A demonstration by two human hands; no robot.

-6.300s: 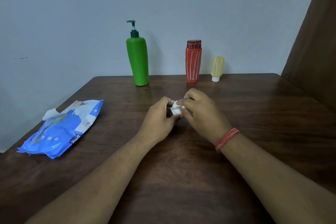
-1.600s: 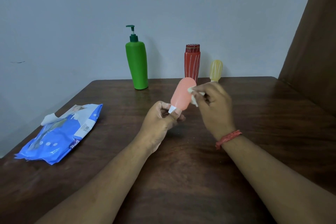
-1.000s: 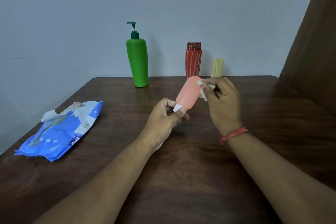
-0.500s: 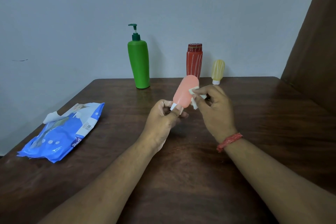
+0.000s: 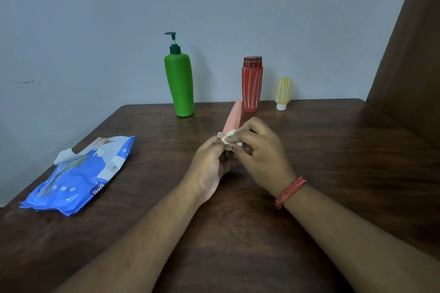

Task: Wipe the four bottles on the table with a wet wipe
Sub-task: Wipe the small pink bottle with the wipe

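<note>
A dark wooden table (image 5: pixel 333 173) fills the lower part of the view, with a grey wall (image 5: pixel 95 19) behind it. At the left side of the table a blue wipe pack (image 5: pixel 81 173) is laid flat, and a white wipe is seen sticking out of its opening. At the far edge three bottles are stood upright near the wall: a green pump bottle (image 5: pixel 180 83), then a red bottle (image 5: pixel 252 85) with pale stripes, then a small yellow bottle (image 5: pixel 283 93) that is set on its white cap. They are well apart from each other.

Above the middle of the table a pink bottle (image 5: pixel 234 114) is held, tilted, with its rounded end pointing up and away. Its lower end is gripped by the left hand (image 5: pixel 209 166), whose fingers are curled around it. A small folded white wipe (image 5: pixel 229 138) is pinched between the thumb and fingers of the right hand (image 5: pixel 262 157) and is pressed against the lower part of the pink bottle, just beside the left fingers. A red thread band (image 5: pixel 289 191) is worn on the right wrist.
</note>
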